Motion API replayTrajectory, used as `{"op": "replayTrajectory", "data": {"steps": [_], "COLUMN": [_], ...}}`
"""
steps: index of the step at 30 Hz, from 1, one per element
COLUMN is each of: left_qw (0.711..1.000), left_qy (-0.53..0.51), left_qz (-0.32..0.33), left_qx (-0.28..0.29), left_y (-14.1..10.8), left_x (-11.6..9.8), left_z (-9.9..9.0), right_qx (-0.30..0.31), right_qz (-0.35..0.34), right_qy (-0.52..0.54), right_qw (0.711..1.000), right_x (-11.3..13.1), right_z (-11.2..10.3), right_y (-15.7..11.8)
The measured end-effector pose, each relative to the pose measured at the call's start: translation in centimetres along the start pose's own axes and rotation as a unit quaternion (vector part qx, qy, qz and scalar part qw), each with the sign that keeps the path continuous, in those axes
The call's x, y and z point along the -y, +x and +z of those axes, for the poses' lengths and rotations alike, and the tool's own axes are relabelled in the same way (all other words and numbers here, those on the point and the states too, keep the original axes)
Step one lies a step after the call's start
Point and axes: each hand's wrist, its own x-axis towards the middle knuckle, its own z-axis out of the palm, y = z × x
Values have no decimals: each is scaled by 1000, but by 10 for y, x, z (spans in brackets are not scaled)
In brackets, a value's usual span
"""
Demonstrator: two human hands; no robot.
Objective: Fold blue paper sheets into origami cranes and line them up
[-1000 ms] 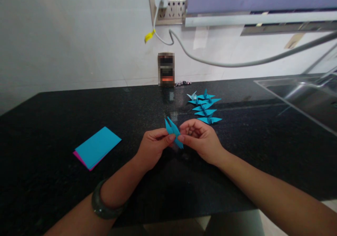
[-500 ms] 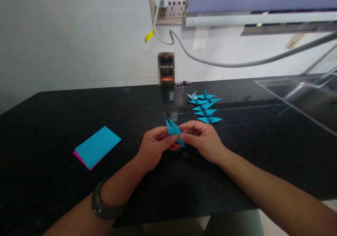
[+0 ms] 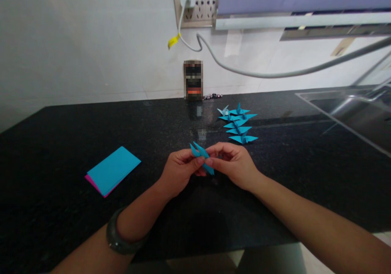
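Between my two hands is a piece of folded blue paper [image 3: 209, 166], with two narrow points spread apart at its upper left end and another point toward the lower right. My left hand [image 3: 180, 170] pinches it between thumb and fingers from the left. From the other side my right hand [image 3: 233, 163] grips it too, the two thumbs close together on its middle. Beyond my right hand stand several finished blue paper cranes [image 3: 243, 138] in a cluster, with a paler crane [image 3: 225, 111] at the back left. Some fingertips are hidden behind the paper.
On the left of the black counter [image 3: 76, 127] lies a stack of blue paper [image 3: 114, 170] with a pink sheet under it. A phone [image 3: 193, 80] leans on the wall with a beaded strap [image 3: 213, 96]. A sink [image 3: 351, 115] is at right; a grey cable [image 3: 269, 75] hangs above.
The folded paper has dipped slightly, and its two upper points have shifted a little down and left. Both hands keep their pinch on it. The cranes and stack stay put.
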Motion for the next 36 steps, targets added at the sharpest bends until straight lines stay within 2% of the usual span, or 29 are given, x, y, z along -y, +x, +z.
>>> {"op": "replayTrajectory", "data": {"steps": [9, 15, 20, 23, 29, 36], "left_qw": [999, 998, 997, 997, 999, 999], "left_qy": [-35, -53, -57, -49, -5, 17], "left_qz": [4, -2, 1, -5, 6, 26], "left_qx": [16, 42, 55, 57, 44, 10], "left_y": [0, 1, 2, 1, 1, 0], "left_x": [3, 7, 8, 7, 2, -2], "left_z": [1, -1, -2, -1, 1, 2], "right_qx": [31, 29, 30, 15, -56, -49], "right_qz": [-21, 26, 32, 36, 19, -65], "right_qy": [52, 63, 57, 33, -69, -147], "right_qw": [998, 997, 997, 999, 996, 986], "right_x": [2, -2, -2, 0, 5, 6], "right_z": [1, -3, -4, -2, 4, 7], "right_y": [1, 2, 2, 2, -1, -5]}}
